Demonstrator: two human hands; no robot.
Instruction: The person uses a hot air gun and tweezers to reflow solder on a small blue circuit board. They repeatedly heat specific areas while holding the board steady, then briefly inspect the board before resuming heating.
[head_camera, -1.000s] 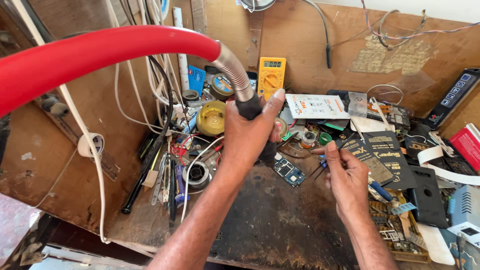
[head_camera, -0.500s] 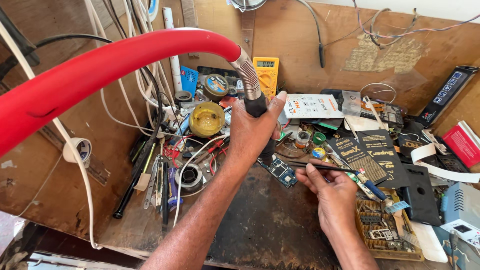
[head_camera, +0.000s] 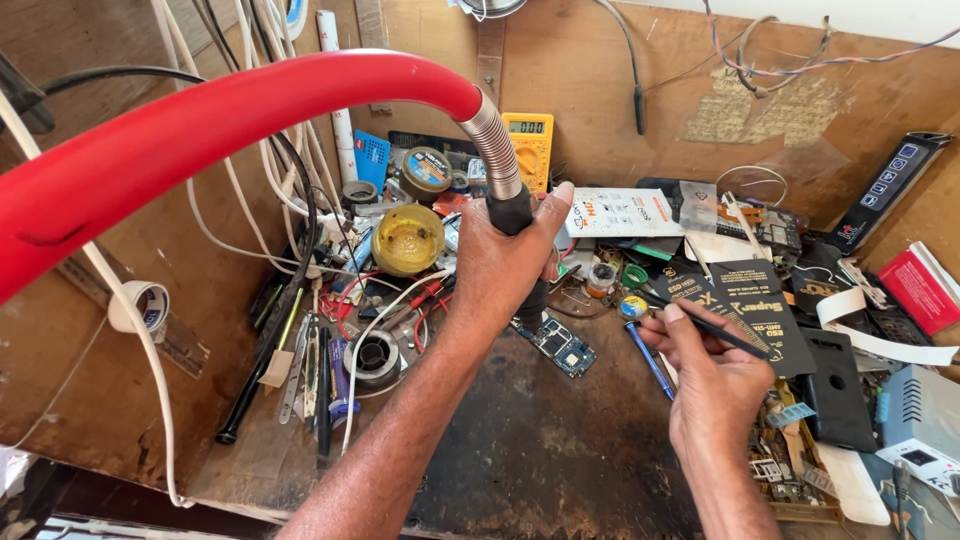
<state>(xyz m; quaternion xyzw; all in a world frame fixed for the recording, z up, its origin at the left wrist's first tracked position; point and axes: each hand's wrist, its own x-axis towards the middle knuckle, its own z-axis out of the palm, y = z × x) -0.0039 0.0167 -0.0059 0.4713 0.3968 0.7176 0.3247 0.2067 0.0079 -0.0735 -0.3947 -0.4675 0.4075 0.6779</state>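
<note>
My left hand (head_camera: 505, 265) grips the black handle of a hot-air tool (head_camera: 515, 215), nozzle pointing down. A coiled metal neck and a thick red hose (head_camera: 230, 110) arch from it up and to the left. Just below the nozzle lies a small blue circuit board (head_camera: 558, 345) on the dark bench. My right hand (head_camera: 715, 375) holds thin black tweezers (head_camera: 700, 320), their tips pointing left toward the board, a short way from it.
A yellow multimeter (head_camera: 530, 145) leans on the back wall. A yellow round tin (head_camera: 407, 240), solder reels, pens and white cables crowd the left. Black pouches (head_camera: 760, 310), a dark phone back (head_camera: 835, 385) and a grey box (head_camera: 920, 420) lie at the right. The bench's front edge (head_camera: 240, 495) is near.
The view has shifted slightly. My right hand has moved right and a little away from the board with the tweezers. My left hand holds the hot-air tool in about the same place.
</note>
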